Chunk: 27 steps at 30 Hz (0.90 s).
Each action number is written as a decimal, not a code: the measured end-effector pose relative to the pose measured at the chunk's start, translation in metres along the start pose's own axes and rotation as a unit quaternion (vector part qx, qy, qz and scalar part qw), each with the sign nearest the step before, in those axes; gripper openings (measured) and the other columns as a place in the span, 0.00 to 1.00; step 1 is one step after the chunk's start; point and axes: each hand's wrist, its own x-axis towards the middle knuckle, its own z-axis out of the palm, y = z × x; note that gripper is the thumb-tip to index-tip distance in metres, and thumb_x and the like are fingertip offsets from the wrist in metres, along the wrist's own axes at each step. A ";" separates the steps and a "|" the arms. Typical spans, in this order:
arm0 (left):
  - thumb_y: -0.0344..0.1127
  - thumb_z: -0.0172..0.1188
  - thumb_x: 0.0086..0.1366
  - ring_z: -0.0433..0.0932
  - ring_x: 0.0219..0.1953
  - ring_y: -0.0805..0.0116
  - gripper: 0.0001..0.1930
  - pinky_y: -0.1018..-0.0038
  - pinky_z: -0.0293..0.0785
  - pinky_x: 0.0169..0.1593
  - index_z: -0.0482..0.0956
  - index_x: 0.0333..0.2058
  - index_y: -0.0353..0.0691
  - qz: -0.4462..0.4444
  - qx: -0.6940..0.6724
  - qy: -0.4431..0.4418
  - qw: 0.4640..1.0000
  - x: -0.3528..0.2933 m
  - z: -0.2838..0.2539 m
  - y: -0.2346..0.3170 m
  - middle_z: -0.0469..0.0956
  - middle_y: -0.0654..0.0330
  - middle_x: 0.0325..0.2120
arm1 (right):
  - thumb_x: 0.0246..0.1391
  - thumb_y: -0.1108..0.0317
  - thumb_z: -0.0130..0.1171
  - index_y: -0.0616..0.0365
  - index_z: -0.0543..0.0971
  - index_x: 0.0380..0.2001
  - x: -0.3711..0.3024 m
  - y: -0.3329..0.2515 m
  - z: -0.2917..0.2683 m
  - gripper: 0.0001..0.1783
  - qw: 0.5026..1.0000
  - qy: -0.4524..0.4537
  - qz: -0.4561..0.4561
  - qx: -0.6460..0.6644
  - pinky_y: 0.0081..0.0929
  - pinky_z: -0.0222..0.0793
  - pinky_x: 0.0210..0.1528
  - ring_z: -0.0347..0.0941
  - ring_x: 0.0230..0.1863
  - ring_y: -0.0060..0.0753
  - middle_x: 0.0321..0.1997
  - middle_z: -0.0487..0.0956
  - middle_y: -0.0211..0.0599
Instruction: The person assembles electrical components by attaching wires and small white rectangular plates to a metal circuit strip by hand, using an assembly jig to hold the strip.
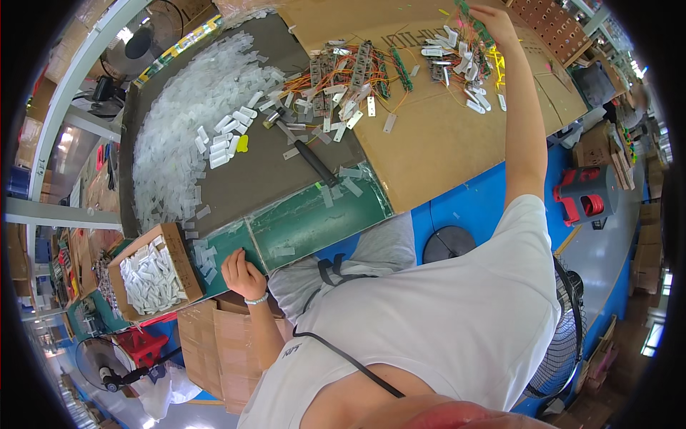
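Observation:
My right arm reaches to the far right of the table. There my right hand point(494, 26) has its fingers closed at a green circuit board strip point(480, 30), over a pile of white plastic pieces point(466, 64) with wires. At the table's near edge, my left hand point(243, 274) rests with fingers curled and nothing visible in it. A hammer point(314, 161) with a black handle lies mid-table, its head beside several white plastic casings point(227, 136) and a small yellow piece point(242, 144). Beyond the hammer is a tangle of circuit boards point(361, 66) and orange wires.
Small translucent plastic pieces point(171, 121) form a big heap on the left. A cardboard box point(187, 262) of white casings stands at the near left. Cardboard sheeting point(421, 143) covers the table's right half. A floor fan point(564, 329) and a red-and-grey stool point(587, 194) are to the right.

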 end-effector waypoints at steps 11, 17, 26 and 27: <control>0.20 0.55 0.52 0.79 0.42 0.48 0.12 0.58 0.75 0.47 0.82 0.36 0.30 0.002 -0.002 0.015 1.000 -0.001 -0.004 -0.002 0.83 0.52 0.40 | 0.51 0.64 0.67 0.62 0.82 0.48 -0.065 -0.189 0.122 0.21 0.989 -0.077 -0.101 -0.069 0.34 0.76 0.49 0.82 0.44 0.40 0.42 0.85 0.46; 0.22 0.57 0.52 0.79 0.42 0.52 0.12 0.60 0.74 0.47 0.82 0.36 0.33 0.005 -0.012 0.024 1.000 -0.003 -0.002 -0.006 0.83 0.55 0.40 | 0.53 0.64 0.63 0.62 0.78 0.50 -0.150 -0.219 0.278 0.22 0.975 -0.129 -0.173 -0.058 0.47 0.74 0.50 0.79 0.47 0.60 0.43 0.82 0.59; 0.23 0.57 0.51 0.79 0.41 0.55 0.12 0.63 0.74 0.44 0.83 0.35 0.35 0.011 -0.018 0.028 0.999 -0.001 0.002 -0.006 0.83 0.58 0.39 | 0.51 0.69 0.61 0.61 0.78 0.45 -0.309 -0.252 0.450 0.17 0.969 -0.138 -0.177 -0.101 0.50 0.78 0.40 0.77 0.45 0.58 0.39 0.78 0.56; 0.22 0.57 0.51 0.80 0.41 0.56 0.11 0.63 0.74 0.43 0.84 0.34 0.35 0.015 -0.016 0.029 0.999 -0.002 0.003 -0.008 0.84 0.58 0.39 | 0.51 0.69 0.61 0.61 0.78 0.45 -0.314 -0.253 0.456 0.17 0.970 -0.141 -0.175 -0.099 0.50 0.78 0.40 0.77 0.45 0.58 0.39 0.78 0.56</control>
